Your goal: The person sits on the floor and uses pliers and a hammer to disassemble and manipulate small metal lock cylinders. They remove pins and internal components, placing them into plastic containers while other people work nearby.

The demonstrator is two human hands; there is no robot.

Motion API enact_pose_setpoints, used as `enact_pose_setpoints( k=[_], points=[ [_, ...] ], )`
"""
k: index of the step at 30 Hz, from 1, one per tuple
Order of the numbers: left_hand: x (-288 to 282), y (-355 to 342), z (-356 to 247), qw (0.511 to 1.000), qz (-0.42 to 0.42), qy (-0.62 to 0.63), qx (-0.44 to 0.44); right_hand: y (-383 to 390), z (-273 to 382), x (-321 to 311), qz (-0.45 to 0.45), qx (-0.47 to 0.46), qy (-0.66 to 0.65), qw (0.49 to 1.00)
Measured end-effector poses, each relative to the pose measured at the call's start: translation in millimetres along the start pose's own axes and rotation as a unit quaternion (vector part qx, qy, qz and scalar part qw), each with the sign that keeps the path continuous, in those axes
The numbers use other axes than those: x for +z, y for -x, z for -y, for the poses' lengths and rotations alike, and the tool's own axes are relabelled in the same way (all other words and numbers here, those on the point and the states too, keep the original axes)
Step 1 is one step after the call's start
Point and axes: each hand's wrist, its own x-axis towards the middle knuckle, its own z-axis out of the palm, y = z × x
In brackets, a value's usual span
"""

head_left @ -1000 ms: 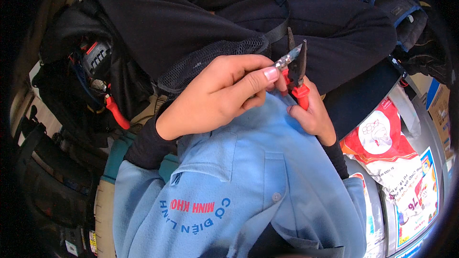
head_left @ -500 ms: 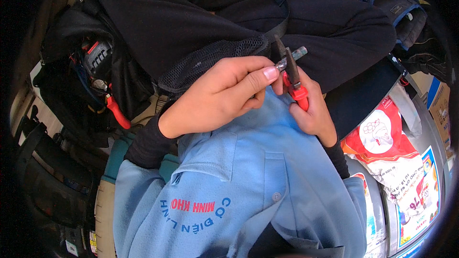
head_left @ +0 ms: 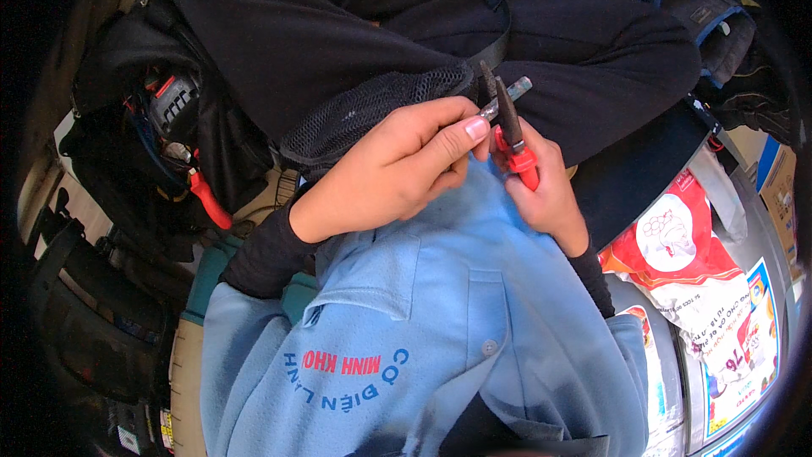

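Observation:
My left hand (head_left: 393,169) is closed, with thumb and forefinger pinching one end of a short, shiny metal rod or tube (head_left: 518,91); its covered end is hidden by the fingers. My right hand (head_left: 548,195) is wrapped around the red handles of a pair of long-nose pliers (head_left: 510,125), whose dark, pointed jaws are spread apart. Between those jaws the rod passes slantwise, its free end sticking out to the upper right. Whether either jaw presses on it I cannot tell. Both hands are close together above my lap.
At the left, a black bag (head_left: 118,59) lies open around a grey-and-red tool (head_left: 173,101) and a red-handled tool (head_left: 207,196). A red-and-white plastic bag (head_left: 664,241) sits at the right. Beyond it are a cardboard box (head_left: 776,190) and a dark blue pouch (head_left: 706,21).
The pliers and rod have shifted slightly left and up, together with both hands. The grip of each hand looks the same.

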Motion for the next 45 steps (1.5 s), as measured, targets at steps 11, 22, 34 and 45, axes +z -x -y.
enact_pose_setpoints(
  k=[11, 22, 34, 45],
  points=[
    [-7, 2, -6, 0.994, 0.047, 0.097, -0.002, -3, 13, -17, 0.009, 0.021, -0.042, 0.999],
    [-16, 1, -5, 0.999, 0.008, 0.013, 0.05, 2, 14, -24, -0.032, 0.059, -0.072, 0.995],
    [-3, 3, -24, 0.968, -0.108, -0.193, 0.116, -4, 16, -24, -0.053, 0.032, -0.15, 0.987],
    [-9, -10, -39, 0.956, -0.051, -0.242, 0.158, -16, 39, -25, -0.005, -0.06, 0.091, 0.994]
  ],
)
